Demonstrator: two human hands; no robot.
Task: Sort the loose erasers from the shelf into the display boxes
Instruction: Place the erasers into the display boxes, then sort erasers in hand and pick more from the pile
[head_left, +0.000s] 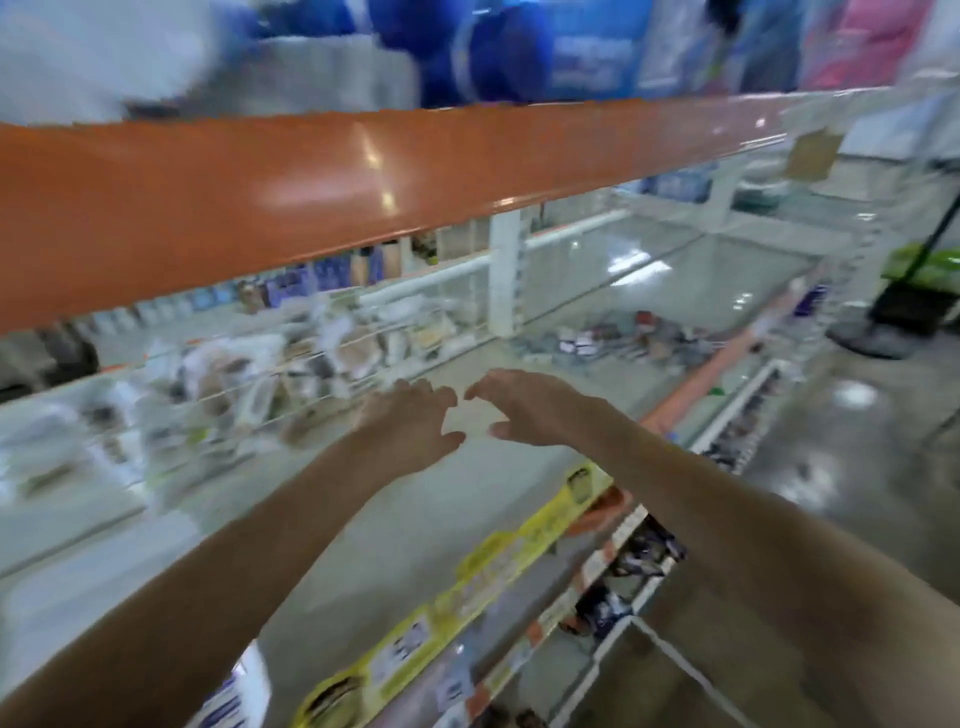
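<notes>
The view is heavily blurred by motion. Both my arms reach out over a pale shelf board (363, 545). My left hand (410, 421) and my right hand (524, 408) hover side by side above it, fingers spread and relaxed, holding nothing. Their fingertips nearly meet. A scatter of small loose items, probably erasers (613, 338), lies farther back on the shelf to the right. Blurred packets sit behind a wire rail (249, 374) to the left of my hands. No display box can be made out.
An orange shelf edge (311, 192) crosses overhead just above my hands. Yellow price labels (498, 566) line the shelf's front edge, with lower shelves of goods (623, 587) below. Shiny floor (841, 467) and a black stand base (872, 332) lie to the right.
</notes>
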